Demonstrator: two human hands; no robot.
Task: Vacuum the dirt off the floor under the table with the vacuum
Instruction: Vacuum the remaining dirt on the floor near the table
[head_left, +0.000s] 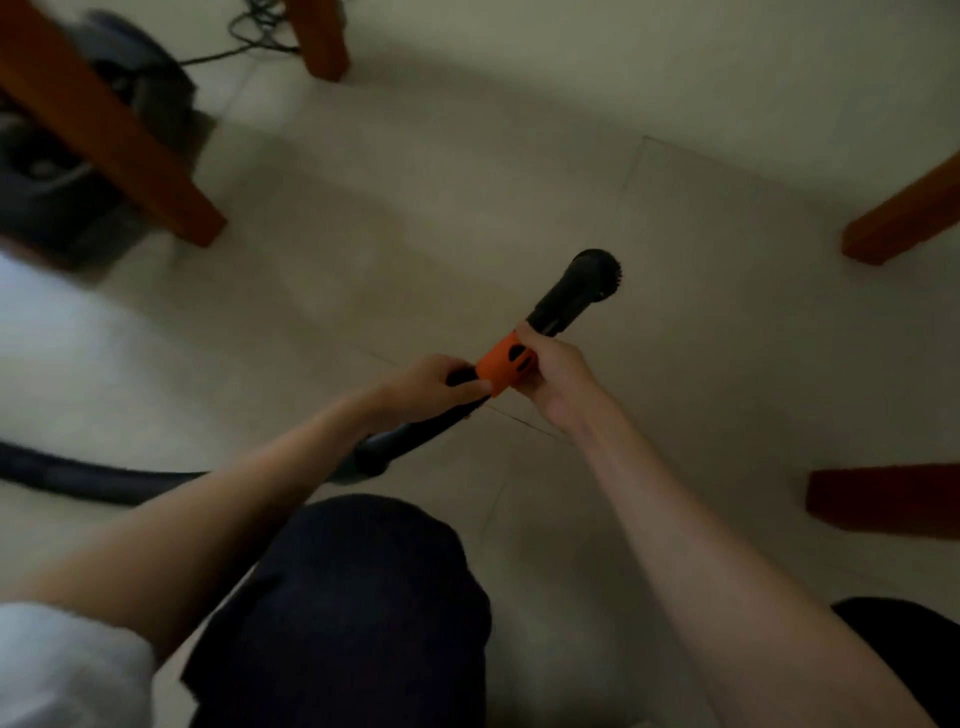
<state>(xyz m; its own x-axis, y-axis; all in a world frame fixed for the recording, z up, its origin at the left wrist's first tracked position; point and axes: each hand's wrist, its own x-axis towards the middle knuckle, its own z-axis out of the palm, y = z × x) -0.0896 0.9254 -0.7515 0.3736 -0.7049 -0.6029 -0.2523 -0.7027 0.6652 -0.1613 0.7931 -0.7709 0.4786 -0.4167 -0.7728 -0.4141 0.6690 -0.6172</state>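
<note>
Two hands share the vacuum wand, whose round brush nozzle hangs over pale floor tiles between wooden table legs. Best to lower the bristles flat and sweep slowly. The right hand curls round the orange collar; the left hand wraps the black tube behind it.
</note>
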